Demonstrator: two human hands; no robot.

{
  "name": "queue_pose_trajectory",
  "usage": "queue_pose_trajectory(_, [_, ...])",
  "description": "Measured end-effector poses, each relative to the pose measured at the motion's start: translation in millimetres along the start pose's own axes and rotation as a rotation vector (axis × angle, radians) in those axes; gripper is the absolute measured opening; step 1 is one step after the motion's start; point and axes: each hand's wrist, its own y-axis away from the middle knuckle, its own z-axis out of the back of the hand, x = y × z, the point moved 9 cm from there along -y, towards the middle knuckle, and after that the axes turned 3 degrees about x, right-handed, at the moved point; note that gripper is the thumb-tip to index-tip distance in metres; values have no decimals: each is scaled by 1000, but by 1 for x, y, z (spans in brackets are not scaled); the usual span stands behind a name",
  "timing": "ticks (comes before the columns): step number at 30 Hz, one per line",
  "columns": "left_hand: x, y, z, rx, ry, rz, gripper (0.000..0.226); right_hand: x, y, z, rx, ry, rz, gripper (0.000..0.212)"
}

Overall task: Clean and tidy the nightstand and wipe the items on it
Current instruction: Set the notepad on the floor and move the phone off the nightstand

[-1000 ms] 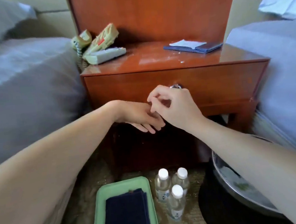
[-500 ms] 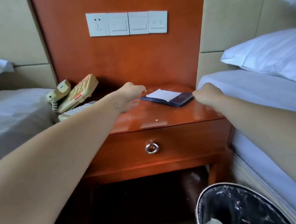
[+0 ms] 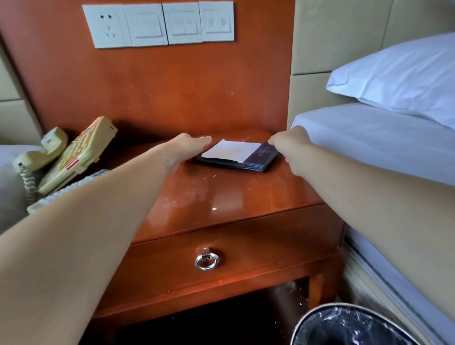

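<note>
- Head view, far left: a cream plastic telephone [image 3: 75, 154] sits tilted on the left end of the bench [image 3: 223, 198]. Its handset lies across the cradle and a coiled cord hangs at the side. I judge it light, hard and awkward, best lifted by the base with the handset held down.
- The left hand [image 3: 189, 145] reaches flat, fingers straight and together. Its tips are at the far left corner of the folder and hold nothing.
- A dark blue folder [image 3: 258, 159] lies flat at the far middle of the bench, with a loose white paper [image 3: 231, 151] on top. The folder looks thin, stiff and light, while the paper is likely to slide off. Taking it by both short edges and keeping it level seems safest.
- The bench top is glossy varnished red-brown wood, slick-looking and scattered with pale specks. Below it is a drawer with a metal ring pull [image 3: 207, 260].
- The right hand [image 3: 287, 139] is at the folder's right edge. Its fingers are hidden behind the knuckles, so I cannot tell whether it grips.
- To the right is a bed with a soft white pillow [image 3: 407, 77], and nearer, a lined bin [image 3: 349, 328].
</note>
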Motion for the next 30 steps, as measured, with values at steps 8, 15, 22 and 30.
queue_pose_trajectory(8, [10, 1, 1, 55, 17, 17, 65, -13, -4, -6, 14, -492, -153, 38])
queue_pose_trajectory(15, [-11, 29, 27, 92, 259, -165, 60, 29, 20, 4, 346, -299, -24, 39])
queue_pose_trajectory(22, [-8, 107, -14, 516, 304, -157, 24, 56, 87, 1, 606, -82, 70, 32])
queue_pose_trajectory(30, [16, 165, -25, 358, 732, -249, 20, 14, 154, 6, 526, -552, -44, 25])
